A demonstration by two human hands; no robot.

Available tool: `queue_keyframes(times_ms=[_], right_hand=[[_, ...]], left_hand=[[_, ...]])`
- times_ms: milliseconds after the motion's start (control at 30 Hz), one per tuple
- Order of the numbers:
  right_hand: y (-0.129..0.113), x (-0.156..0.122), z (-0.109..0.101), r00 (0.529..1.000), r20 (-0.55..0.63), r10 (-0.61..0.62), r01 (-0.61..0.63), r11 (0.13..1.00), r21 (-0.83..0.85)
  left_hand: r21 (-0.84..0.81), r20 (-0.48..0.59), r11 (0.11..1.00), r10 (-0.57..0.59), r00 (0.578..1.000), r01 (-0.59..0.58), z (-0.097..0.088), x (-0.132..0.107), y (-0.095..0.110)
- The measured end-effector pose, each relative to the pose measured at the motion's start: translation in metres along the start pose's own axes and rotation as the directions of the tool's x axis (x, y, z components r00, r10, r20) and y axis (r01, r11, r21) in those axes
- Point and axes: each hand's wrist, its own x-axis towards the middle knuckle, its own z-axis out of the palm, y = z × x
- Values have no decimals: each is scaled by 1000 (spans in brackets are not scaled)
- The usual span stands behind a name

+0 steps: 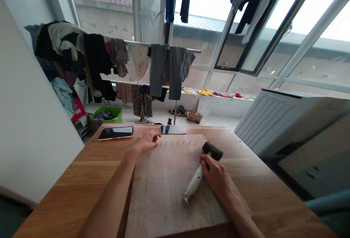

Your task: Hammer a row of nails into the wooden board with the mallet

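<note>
Near the board's (164, 187) far edge, nails (177, 142) stand in a row, apparently set, none flush, left hand (148, 141) curled at row's left end, grip unclear, right hand (216, 174) clamped on mallet (194, 184) by right edge.

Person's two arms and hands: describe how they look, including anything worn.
The left hand and right hand are both bare, without gloves. No sleeve, watch or bracelet shows on the visible part of either arm. Rings or small markings are too fine to make out.
</note>
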Motion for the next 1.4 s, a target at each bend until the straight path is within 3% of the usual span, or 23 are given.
queue_keyframes(times_ms=[167, 333, 467, 567, 833, 1033, 1267, 1400], right_hand=[[5, 8, -4, 1000, -15, 9, -8, 1000, 24], [14, 68, -17, 985, -46, 166, -163, 985, 63], [20, 122, -15, 941, 194, 276, -316, 924, 217], [24, 142, -5, 898, 340, 279, -383, 877, 291], [21, 155, 16, 890, 389, 239, -350, 904, 245], [20, 155, 23, 902, 393, 179, -267, 946, 183], [9, 155, 17, 887, 434, 159, -233, 965, 123], [6, 160, 7, 935, 328, 135, -157, 987, 40]], left_hand=[[35, 30, 999, -26, 999, 25, -2, 1, 0], [-68, 59, 996, -55, 997, 59, 3, 2, 5], [-132, 60, 985, -100, 993, 107, 5, 2, 13], [-219, 86, 965, -129, 988, 145, 5, 1, 18], [-256, 75, 963, -72, 995, 88, 5, 2, 25], [-267, 19, 963, -45, 999, 48, -7, 3, 46], [-230, 50, 970, -67, 997, 76, 6, 4, 43], [-271, 74, 954, -110, 991, 127, 14, 6, 39]])
